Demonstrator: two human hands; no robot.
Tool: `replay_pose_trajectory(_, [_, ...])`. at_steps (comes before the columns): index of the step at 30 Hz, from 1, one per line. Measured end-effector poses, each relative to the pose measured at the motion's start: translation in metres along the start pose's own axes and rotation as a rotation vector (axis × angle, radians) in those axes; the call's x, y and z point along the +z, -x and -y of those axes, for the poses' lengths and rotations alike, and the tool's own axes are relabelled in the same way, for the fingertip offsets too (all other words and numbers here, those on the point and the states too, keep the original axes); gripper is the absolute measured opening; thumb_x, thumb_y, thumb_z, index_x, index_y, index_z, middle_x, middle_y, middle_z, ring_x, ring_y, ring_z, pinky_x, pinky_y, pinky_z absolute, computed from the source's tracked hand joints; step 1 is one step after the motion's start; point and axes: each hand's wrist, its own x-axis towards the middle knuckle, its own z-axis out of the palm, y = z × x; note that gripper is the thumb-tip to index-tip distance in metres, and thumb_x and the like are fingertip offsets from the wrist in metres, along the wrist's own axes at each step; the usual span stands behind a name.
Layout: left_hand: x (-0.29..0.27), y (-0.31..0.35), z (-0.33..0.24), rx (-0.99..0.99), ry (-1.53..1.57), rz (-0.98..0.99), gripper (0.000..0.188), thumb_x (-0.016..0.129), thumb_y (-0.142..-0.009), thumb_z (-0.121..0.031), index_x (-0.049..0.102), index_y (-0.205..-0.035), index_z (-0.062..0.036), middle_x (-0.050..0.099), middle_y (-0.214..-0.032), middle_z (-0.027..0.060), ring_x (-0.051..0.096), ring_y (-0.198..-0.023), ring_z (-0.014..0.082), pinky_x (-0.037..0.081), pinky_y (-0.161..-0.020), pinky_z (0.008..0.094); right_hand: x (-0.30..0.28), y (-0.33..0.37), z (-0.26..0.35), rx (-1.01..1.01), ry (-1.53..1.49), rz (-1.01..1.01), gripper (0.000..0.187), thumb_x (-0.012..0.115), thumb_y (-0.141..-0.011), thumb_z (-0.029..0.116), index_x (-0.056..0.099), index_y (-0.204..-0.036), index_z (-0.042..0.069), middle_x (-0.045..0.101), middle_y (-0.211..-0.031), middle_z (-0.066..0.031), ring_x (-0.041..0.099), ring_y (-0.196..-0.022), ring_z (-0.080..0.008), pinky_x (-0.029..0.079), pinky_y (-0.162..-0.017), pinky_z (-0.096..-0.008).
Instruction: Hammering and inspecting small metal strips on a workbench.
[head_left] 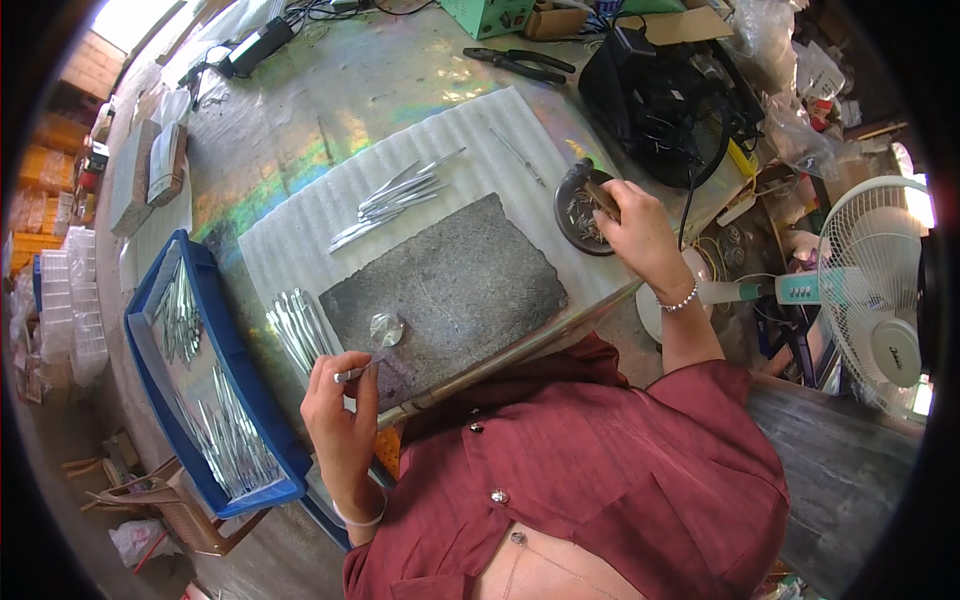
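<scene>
Seemingly mid-batch: left hand (338, 412) pinches metal rod (350, 376), right hand (640, 232) grips wooden handle (603, 200), other rods (298, 325) beside left hand, done or not unclear.

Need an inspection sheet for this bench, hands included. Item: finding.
Surface: white foam sheet on table, grey slab on the sheet.
Job's things: silver rods on the sheet and in blue tray; shiny round piece on slab; dark dish with small bits.
Clutter: pliers, black bag.
Hands: left hand pinches a silvery piece; right hand grips a brown handle at the dish.
Cables: black cord beside the bag; dark cords farther back.
Surroundings: fan at right, stacked containers at left.
</scene>
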Motion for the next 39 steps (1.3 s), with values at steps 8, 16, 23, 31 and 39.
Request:
replay_pose_trajectory(8, [0.014,0.008,0.019,-0.005,0.006,0.033,0.01,0.062,-0.082,0.003,0.061,-0.092,-0.0001,0.055,-0.077,0.0094,0.057,-0.064,0.0157,0.043,-0.054,0.0253,0.011,-0.003,-0.019,0.093,0.129,0.022,0.032,0.068,-0.073,0.015,0.057,-0.096,-0.005,0.06,-0.092,-0.0219,0.06,-0.082,-0.0371,0.047,-0.072,-0.0405])
replay_pose_trajectory(16, [0.014,0.011,0.021,-0.028,0.012,0.089,0.012,0.061,-0.082,0.002,0.061,-0.094,-0.0005,0.056,-0.08,0.0119,0.058,-0.07,0.023,0.045,-0.064,0.0297,0.02,-0.005,-0.02,0.115,0.153,0.055,0.023,0.064,-0.075,0.013,0.055,-0.084,-0.005,0.06,-0.084,-0.0265,0.058,-0.082,-0.0424,0.045,-0.072,-0.046])
replay_pose_trajectory(23, [0.012,0.012,0.019,-0.014,-0.003,0.091,0.013,0.061,-0.082,0.001,0.062,-0.095,-0.0002,0.057,-0.082,0.0127,0.059,-0.074,0.0241,0.045,-0.066,0.0299,0.022,-0.008,-0.021,0.127,0.124,0.055,0.02,0.059,-0.076,0.012,0.053,-0.081,-0.006,0.058,-0.08,-0.0285,0.057,-0.08,-0.0443,0.045,-0.069,-0.0472])
replay_pose_trajectory(31, [0.008,0.014,0.019,-0.007,0.091,-0.004,0.013,0.061,-0.083,0.002,0.062,-0.095,0.0006,0.061,-0.09,0.0124,0.059,-0.083,0.0222,0.046,-0.074,0.0291,0.015,-0.007,-0.021,0.158,-0.015,0.001,0.023,0.06,-0.075,0.013,0.056,-0.086,-0.007,0.057,-0.076,-0.0273,0.059,-0.074,-0.0408,0.046,-0.066,-0.04])
replay_pose_trajectory(39, [0.01,0.02,0.015,-0.186,0.382,-0.049,0.011,0.058,-0.088,-0.001,0.061,-0.098,0.0018,0.061,-0.094,0.0089,0.059,-0.082,0.0143,0.047,-0.074,0.0242,0.013,-0.009,-0.024,0.251,-0.128,-0.005,0.022,0.059,-0.074,0.013,0.056,-0.083,-0.007,0.058,-0.078,-0.0275,0.059,-0.075,-0.0419,0.047,-0.066,-0.0403])
